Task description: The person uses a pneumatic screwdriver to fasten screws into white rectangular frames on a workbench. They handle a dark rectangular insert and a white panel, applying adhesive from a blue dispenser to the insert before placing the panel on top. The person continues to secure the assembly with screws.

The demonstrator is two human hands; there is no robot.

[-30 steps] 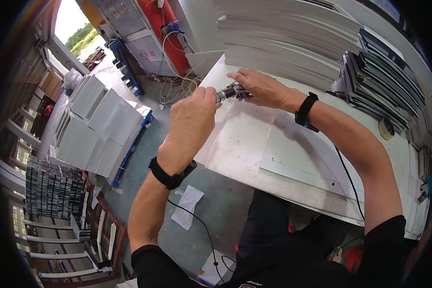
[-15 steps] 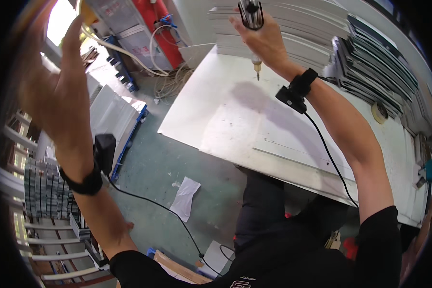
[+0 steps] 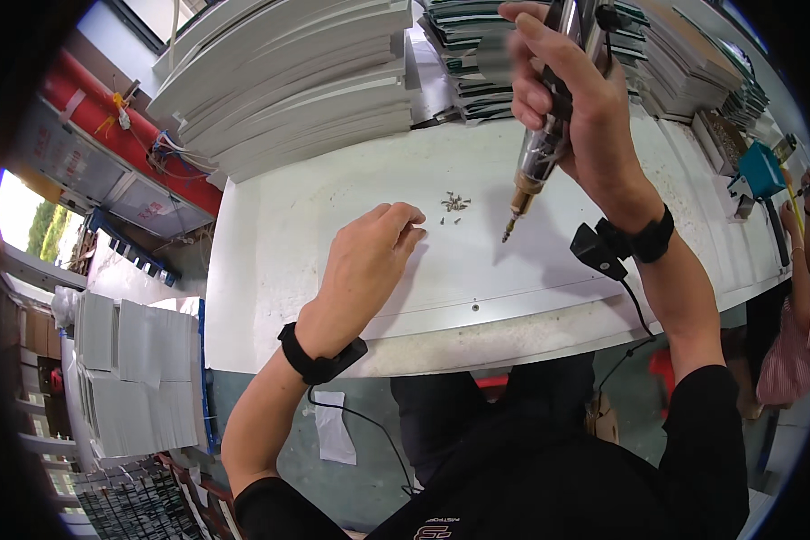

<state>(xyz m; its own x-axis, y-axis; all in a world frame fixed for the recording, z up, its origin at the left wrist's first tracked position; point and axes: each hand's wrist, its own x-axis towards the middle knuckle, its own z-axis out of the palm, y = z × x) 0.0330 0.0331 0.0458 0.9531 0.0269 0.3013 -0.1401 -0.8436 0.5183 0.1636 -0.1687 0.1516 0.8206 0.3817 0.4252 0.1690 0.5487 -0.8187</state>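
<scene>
My right hand (image 3: 589, 108) is wrapped round an electric screwdriver (image 3: 538, 155), held above the table with its bit slanting down to the left. Left of the bit lies a small heap of screws (image 3: 454, 203), with a couple of loose ones beside it, on a flat white panel (image 3: 405, 279). My left hand (image 3: 362, 270) is low over the panel, just left of the screws. Its fingers are curled and the thumb and forefinger are drawn together; whatever may be between them is too small to make out. A screw or hole (image 3: 475, 308) shows near the panel's front edge.
White panels (image 3: 306, 99) are stacked high along the back of the white table (image 3: 252, 297), beside dark-edged sheets (image 3: 477, 81). A teal tool (image 3: 762, 171) lies at the right, near another person's arm (image 3: 799, 252). More panels (image 3: 135, 378) stand on the left.
My view has swung to the left and down over the table. My left hand has come from the raised far left to the panel; the screwdriver stays in my right hand. The screws now show.
</scene>
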